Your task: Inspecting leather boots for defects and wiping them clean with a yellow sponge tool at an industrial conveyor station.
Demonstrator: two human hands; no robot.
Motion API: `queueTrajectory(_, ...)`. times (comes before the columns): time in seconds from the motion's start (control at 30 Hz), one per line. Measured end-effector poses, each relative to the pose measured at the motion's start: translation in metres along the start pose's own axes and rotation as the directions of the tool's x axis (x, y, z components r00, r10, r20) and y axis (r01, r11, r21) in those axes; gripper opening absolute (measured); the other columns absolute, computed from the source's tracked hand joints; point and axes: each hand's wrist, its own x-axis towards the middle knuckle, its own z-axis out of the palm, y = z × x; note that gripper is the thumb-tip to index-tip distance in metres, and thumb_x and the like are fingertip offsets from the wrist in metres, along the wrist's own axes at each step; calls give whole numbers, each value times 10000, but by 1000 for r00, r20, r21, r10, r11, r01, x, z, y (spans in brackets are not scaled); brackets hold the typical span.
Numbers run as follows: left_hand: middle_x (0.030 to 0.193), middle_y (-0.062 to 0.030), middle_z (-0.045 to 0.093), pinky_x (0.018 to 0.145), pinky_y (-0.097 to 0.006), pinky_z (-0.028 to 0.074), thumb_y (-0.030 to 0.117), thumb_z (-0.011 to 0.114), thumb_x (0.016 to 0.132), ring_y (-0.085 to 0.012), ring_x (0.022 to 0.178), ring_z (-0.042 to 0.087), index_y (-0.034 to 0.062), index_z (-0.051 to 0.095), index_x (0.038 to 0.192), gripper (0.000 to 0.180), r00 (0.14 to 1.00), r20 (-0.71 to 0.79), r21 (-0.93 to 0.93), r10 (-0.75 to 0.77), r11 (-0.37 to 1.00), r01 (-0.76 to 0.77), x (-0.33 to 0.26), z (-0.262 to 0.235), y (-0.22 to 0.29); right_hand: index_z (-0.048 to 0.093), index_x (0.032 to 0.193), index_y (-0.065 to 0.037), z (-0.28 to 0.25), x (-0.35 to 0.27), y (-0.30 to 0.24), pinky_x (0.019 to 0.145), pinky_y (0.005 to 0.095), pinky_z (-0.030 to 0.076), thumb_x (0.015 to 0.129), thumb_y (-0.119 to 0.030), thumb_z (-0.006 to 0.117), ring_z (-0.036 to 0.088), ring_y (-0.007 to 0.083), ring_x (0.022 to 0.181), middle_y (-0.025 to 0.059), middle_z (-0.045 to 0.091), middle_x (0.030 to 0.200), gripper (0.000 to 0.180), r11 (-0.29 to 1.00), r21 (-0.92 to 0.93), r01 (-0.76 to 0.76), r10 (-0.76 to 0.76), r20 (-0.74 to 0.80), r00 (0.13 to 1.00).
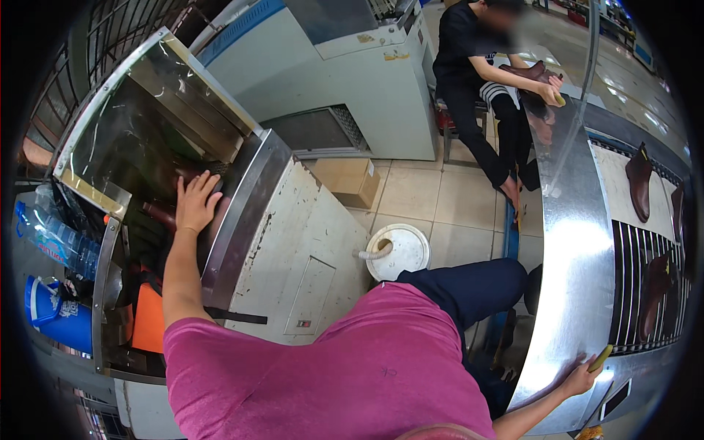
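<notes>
My left hand [195, 203] reaches into the opening of a steel-framed machine [242, 198] on my left, its fingers spread over a dark brown boot [160, 213] inside. Whether it grips the boot is hidden. My right hand [583, 378] rests on the shiny steel edge of a conveyor [572, 271] at lower right and holds a small yellow-green stick-like tool [600, 358]. On the conveyor's belt lie brown boots [639, 182] and another boot [655, 293].
A seated person in black [469, 66] works on a brown boot at the back. On the tiled floor stand a white bucket [400, 251] and a cardboard box [352, 182]. A water bottle [55, 238] and blue container [59, 315] sit far left.
</notes>
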Motion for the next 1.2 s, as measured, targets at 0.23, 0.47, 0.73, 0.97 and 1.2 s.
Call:
queueTrajectory(0.23, 1627, -54, 462, 1227, -620, 279, 418, 564, 1032, -306, 1376, 558, 341, 516, 1530, 505, 962, 204, -68, -183, 977, 200, -53, 45, -72, 685, 1319, -202, -1, 7, 4, 760, 516, 559, 1031, -490, 592, 727, 396, 934, 125, 777, 1099, 417, 980, -190, 62, -57, 31, 998)
queueTrajectory(0.47, 1598, -84, 495, 1174, -483, 392, 398, 599, 1028, -361, 1338, 581, 315, 527, 1529, 513, 983, 150, -219, -104, 966, 136, -35, 129, -147, 692, 1257, -177, -3, 10, 5, 726, 529, 553, 1025, -422, 613, 724, 398, 906, 131, 773, 1058, 346, 966, -180, 188, -187, 20, 982)
queueTrajectory(0.73, 1445, -138, 629, 971, -508, 555, 335, 634, 1003, -388, 1232, 647, 259, 643, 1413, 417, 876, 213, -217, -433, 853, 475, 8, 154, -143, 688, 1231, -144, -10, -1, 11, 714, 546, 546, 1016, -428, 623, 709, 438, 882, 157, 764, 1035, 362, 964, -214, 159, -166, -16, 986)
queueTrajectory(0.97, 1013, -210, 750, 847, -567, 564, 478, 523, 1031, -456, 971, 711, 136, 774, 1073, 427, 782, 122, 65, -611, 791, 608, 1, 85, -131, 677, 1302, -153, -19, -18, 29, 750, 530, 547, 1020, -386, 630, 713, 418, 907, 151, 763, 1027, 370, 978, -184, 101, -109, -32, 994)
queueTrajectory(1.2, 969, -249, 755, 831, -559, 576, 541, 464, 1057, -459, 938, 726, 59, 798, 949, 596, 547, 34, 251, -836, 537, 805, -92, 29, -106, 684, 1208, -188, -24, -22, 35, 709, 564, 516, 1033, -502, 588, 693, 446, 841, 159, 754, 950, 372, 988, -118, 99, -105, -48, 993)
